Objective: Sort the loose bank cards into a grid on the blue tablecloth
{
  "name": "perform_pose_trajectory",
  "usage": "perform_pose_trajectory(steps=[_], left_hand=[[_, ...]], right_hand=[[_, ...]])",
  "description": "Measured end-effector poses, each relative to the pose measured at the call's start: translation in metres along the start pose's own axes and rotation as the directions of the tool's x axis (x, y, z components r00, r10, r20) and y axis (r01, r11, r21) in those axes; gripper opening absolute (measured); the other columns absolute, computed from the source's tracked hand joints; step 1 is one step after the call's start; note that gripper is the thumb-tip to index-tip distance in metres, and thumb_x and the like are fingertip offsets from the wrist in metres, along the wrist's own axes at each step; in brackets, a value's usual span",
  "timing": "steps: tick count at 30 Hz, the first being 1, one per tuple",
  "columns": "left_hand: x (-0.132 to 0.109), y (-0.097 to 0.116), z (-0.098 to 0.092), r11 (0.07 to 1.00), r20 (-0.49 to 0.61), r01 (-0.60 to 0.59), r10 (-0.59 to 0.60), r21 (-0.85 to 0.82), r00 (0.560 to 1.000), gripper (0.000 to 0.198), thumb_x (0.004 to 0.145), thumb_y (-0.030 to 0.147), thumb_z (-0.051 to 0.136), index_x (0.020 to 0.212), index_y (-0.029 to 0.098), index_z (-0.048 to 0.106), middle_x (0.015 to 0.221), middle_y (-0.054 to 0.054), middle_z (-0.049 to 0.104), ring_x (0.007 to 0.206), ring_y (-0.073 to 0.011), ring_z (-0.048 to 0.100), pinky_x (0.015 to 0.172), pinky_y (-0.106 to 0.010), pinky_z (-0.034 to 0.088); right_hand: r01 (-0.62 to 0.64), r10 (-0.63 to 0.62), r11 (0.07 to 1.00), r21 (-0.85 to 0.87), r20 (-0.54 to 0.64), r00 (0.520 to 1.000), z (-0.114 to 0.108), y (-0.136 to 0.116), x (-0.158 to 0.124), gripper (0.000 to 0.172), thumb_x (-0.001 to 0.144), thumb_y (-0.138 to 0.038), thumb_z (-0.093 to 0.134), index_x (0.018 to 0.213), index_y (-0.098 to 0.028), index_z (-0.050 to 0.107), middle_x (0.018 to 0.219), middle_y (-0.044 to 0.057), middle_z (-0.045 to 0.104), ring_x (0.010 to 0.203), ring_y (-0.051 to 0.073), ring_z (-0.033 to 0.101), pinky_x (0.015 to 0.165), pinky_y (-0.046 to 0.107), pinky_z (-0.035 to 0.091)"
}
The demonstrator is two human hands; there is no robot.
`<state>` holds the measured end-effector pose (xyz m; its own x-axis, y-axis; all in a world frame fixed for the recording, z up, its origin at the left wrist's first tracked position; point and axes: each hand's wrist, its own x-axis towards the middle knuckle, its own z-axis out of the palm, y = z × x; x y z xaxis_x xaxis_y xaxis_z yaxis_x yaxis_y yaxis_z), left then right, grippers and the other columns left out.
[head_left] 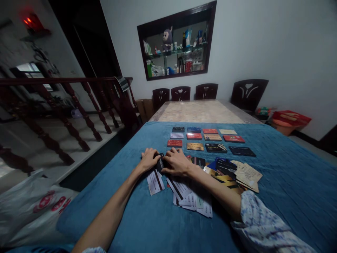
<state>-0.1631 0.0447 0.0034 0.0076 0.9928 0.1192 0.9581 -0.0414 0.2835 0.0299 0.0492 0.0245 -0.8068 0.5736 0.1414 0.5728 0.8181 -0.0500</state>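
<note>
A dark card with pale print (160, 164) is between my two hands, over the blue cloth. My left hand (149, 160) grips its left side, fingers bent and thumb on the card. From the other side my right hand (176, 162) has curled fingers and a thumb against the card's right edge; its fingertips are partly hidden. Below the left hand lies a white card with a dark stripe (154, 182). A loose pile of white striped cards (185, 198) spreads under the right wrist. Beyond the hands, small stacks of cards, such as a gold one (195, 146), stand in rows.
Right of my forearm lie mixed black and gold cards (223, 179) and worn beige paper pieces (247, 175). The blue cloth (284, 189) covers the near table; a bare marbled top (192, 111) shows beyond. Dark chairs (180, 93) stand behind. A white plastic bag (34, 211) sits at left.
</note>
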Motion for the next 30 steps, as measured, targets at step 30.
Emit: perform_pose_trajectory(steps=[30], left_hand=[[-0.002,-0.010,-0.018,0.997,-0.039,0.072,-0.072,-0.004,0.997,0.035,0.080,0.022,0.050,0.106,0.019,0.072,0.076,-0.005,0.070,0.076,-0.0210,0.063,0.074,-0.031,0.044]], right_hand=[[-0.052,0.052,0.998,0.019,-0.014,0.999,0.004,-0.003,0.011,0.040,0.090,-0.048,0.049,0.110,-0.021,0.071,0.108,0.012,0.070,0.106,0.029,0.050,0.087,0.042,0.033]])
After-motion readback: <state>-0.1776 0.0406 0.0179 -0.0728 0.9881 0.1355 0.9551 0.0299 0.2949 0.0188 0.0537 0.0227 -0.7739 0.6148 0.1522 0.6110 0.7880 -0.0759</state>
